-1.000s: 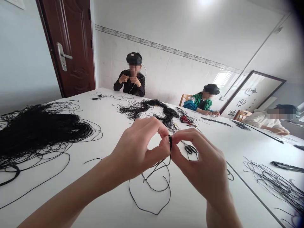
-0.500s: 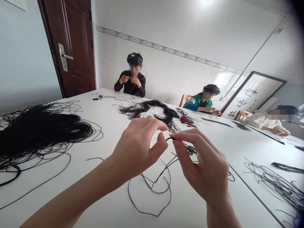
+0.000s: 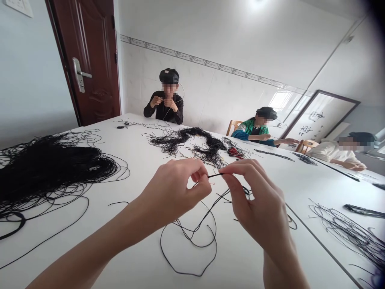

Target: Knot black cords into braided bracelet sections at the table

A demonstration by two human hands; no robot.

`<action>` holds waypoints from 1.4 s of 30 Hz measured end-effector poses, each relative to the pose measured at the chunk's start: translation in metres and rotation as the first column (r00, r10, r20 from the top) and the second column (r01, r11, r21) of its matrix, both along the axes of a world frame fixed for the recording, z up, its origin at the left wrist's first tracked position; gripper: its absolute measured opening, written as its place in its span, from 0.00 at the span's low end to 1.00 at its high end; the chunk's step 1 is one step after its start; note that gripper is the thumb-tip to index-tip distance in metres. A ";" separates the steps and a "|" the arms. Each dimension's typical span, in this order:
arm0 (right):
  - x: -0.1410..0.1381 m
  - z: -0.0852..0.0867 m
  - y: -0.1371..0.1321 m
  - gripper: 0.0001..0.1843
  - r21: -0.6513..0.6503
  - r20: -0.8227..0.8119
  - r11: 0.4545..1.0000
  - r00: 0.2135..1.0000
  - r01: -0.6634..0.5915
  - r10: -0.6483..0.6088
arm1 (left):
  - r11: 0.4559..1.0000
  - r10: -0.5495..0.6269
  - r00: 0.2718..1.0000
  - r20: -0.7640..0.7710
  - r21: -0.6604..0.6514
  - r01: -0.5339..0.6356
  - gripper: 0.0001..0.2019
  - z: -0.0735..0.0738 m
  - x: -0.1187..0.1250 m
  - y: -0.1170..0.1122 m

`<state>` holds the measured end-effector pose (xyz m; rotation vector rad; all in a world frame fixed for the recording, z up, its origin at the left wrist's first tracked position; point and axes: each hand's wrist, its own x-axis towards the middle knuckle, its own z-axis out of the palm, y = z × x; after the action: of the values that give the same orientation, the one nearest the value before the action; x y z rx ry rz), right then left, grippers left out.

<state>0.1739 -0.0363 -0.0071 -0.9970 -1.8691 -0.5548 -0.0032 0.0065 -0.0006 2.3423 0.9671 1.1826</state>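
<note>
Head view. The left hand (image 3: 171,188) and right hand (image 3: 255,200) each close a fingertip grip on one black cord (image 3: 215,175), held above the white tabletop (image 3: 135,180). The stretch between the grips now lies straight and level; a second ago it was shorter and curved. Slack cord loops (image 3: 188,245) lie below, near black-handled scissors (image 3: 246,191).

The thin black cord (image 3: 215,175) disappears at both ends between the fingertips of the left hand (image 3: 171,190) and the right hand (image 3: 255,202). The left picture edge cuts off the tangled black cord heap (image 3: 54,166) on the white table (image 3: 132,140).
</note>
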 end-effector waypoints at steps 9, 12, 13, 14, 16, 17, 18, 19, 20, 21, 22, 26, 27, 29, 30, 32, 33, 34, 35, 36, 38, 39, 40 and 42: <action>0.021 0.007 -0.003 0.12 -0.011 -0.254 0.969 0.938 -0.246 0.236 | 0.997 0.074 0.965 -0.253 0.027 -0.069 0.13 -0.001 -0.013 0.007; 0.014 0.005 -0.001 0.12 -0.124 -0.276 0.876 0.864 -0.465 0.420 | 0.984 -0.143 0.987 0.069 -0.094 0.149 0.14 0.005 -0.010 -0.003; 0.011 0.003 0.000 0.12 -0.159 -0.296 0.843 0.840 -0.513 0.455 | 0.958 -0.229 0.966 0.121 -0.149 0.246 0.15 0.007 -0.010 -0.005; 0.009 0.002 0.002 0.11 -0.190 -0.322 0.811 0.816 -0.553 0.480 | 0.919 -0.310 0.939 0.152 -0.206 0.337 0.15 0.008 -0.009 -0.006; 0.006 -0.001 0.006 0.10 -0.219 -0.372 0.758 0.770 -0.615 0.518 | 0.824 -0.433 0.882 0.187 -0.313 0.472 0.14 0.009 -0.009 -0.005; 0.005 -0.001 0.008 0.10 -0.225 -0.392 0.738 0.752 -0.637 0.530 | 0.780 -0.471 0.856 0.212 -0.354 0.516 0.13 0.010 -0.009 -0.004; 0.005 -0.002 0.009 0.09 -0.225 -0.406 0.723 0.737 -0.653 0.540 | 0.741 -0.495 0.834 0.243 -0.383 0.552 0.12 0.010 -0.009 -0.003; 0.005 -0.002 0.010 0.09 -0.219 -0.418 0.715 0.726 -0.664 0.546 | 0.717 -0.502 0.820 0.274 -0.399 0.572 0.11 0.010 -0.009 -0.002; 0.005 -0.002 0.010 0.09 -0.208 -0.432 0.714 0.718 -0.669 0.547 | 0.715 -0.488 0.819 0.300 -0.401 0.573 0.10 0.010 -0.009 -0.002; 0.005 -0.001 0.009 0.08 -0.195 -0.454 0.719 0.711 -0.667 0.537 | 0.735 -0.455 0.831 0.319 -0.392 0.553 0.09 0.011 -0.009 -0.002; 0.005 0.000 0.007 0.08 -0.191 -0.488 0.727 0.706 -0.660 0.513 | 0.771 -0.409 0.852 0.327 -0.375 0.514 0.09 0.011 -0.008 -0.003; 0.001 0.003 -0.004 0.08 -0.279 -0.600 0.762 0.726 -0.585 0.337 | 0.904 -0.228 0.913 0.338 -0.275 0.328 0.07 0.011 -0.009 -0.010; -0.001 0.004 -0.006 0.07 -0.303 -0.603 0.769 0.738 -0.563 0.303 | 0.910 -0.217 0.913 0.345 -0.266 0.316 0.07 0.011 -0.009 -0.012; -0.004 0.005 -0.010 0.03 -0.316 -0.604 0.787 0.752 -0.530 0.264 | 0.896 -0.221 0.905 0.363 -0.291 0.335 0.06 0.011 -0.009 -0.015; -0.005 0.005 -0.011 0.03 -0.314 -0.608 0.791 0.751 -0.525 0.257 | 0.878 -0.225 0.900 0.372 -0.324 0.353 0.05 0.011 -0.009 -0.016; -0.007 0.005 -0.011 0.04 -0.304 -0.622 0.795 0.741 -0.525 0.252 | 0.832 -0.213 0.900 0.380 -0.413 0.371 0.05 0.013 -0.009 -0.017; -0.007 0.005 -0.011 0.05 -0.303 -0.629 0.792 0.736 -0.530 0.252 | 0.811 -0.203 0.901 0.384 -0.451 0.374 0.05 0.015 -0.009 -0.017; -0.006 0.005 -0.012 0.06 -0.305 -0.634 0.789 0.732 -0.534 0.250 | 0.792 -0.196 0.903 0.382 -0.481 0.375 0.06 0.016 -0.009 -0.017; -0.006 0.005 -0.012 0.07 -0.309 -0.636 0.785 0.731 -0.536 0.248 | 0.779 -0.191 0.906 0.377 -0.504 0.373 0.06 0.018 -0.009 -0.017; -0.006 0.005 -0.013 0.08 -0.317 -0.636 0.781 0.732 -0.538 0.245 | 0.767 -0.193 0.909 0.371 -0.520 0.375 0.07 0.019 -0.009 -0.017; -0.005 0.005 -0.014 0.09 -0.339 -0.632 0.769 0.737 -0.541 0.239 | 0.752 -0.200 0.912 0.359 -0.541 0.378 0.07 0.022 -0.009 -0.017; -0.004 0.005 -0.014 0.10 -0.347 -0.632 0.766 0.739 -0.541 0.236 | 0.749 -0.202 0.915 0.349 -0.547 0.373 0.07 0.023 -0.008 -0.018; -0.004 0.005 -0.015 0.10 -0.353 -0.632 0.765 0.741 -0.538 0.230 | 0.750 -0.202 0.918 0.341 -0.549 0.369 0.07 0.024 -0.008 -0.018; -0.004 0.005 -0.016 0.09 -0.363 -0.628 0.764 0.746 -0.533 0.222 | 0.762 -0.209 0.917 0.340 -0.531 0.370 0.06 0.026 -0.007 -0.019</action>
<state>0.1702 -0.0522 -0.0020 -0.9179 -1.6307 0.5098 -0.0106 -0.0127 0.0252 1.7060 0.7033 0.8718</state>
